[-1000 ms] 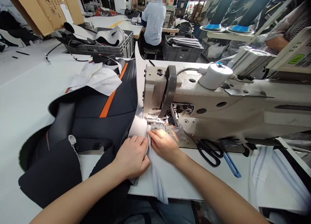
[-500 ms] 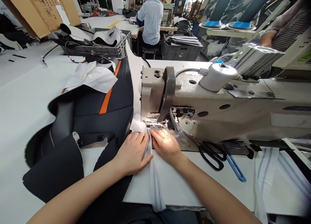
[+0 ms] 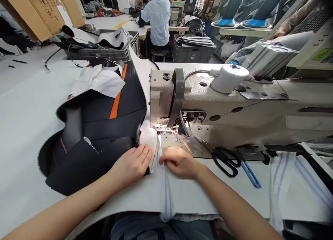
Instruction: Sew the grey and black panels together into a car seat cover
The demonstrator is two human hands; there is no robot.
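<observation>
A black padded cover (image 3: 104,129) with an orange stripe lies left of the sewing machine (image 3: 208,101). Along its right side runs a white mesh fabric edge (image 3: 149,139), reaching back beside the machine head. My left hand (image 3: 135,162) lies flat on this edge, fingers extended close together. In front of the presser foot, my right hand (image 3: 179,162) pinches a white strip (image 3: 167,195) with blue-grey stripes between thumb and curled fingers. The strip hangs down over the table's front edge. Bare metal machine bed (image 3: 173,142) shows between my right hand and the needle area.
Black-handled scissors (image 3: 225,163) and a blue-handled tool (image 3: 251,174) lie to the right. Further right is more striped white material (image 3: 283,177). A grey crate (image 3: 104,52) stands behind the cover. A seated person (image 3: 157,21) is at the back; another person's arm (image 3: 293,21) shows upper right.
The cover's fabric edge has come toward me, and its front flap has shifted up the table. My left hand moved slightly left; my right hand drew back from the presser foot and curled around the strip.
</observation>
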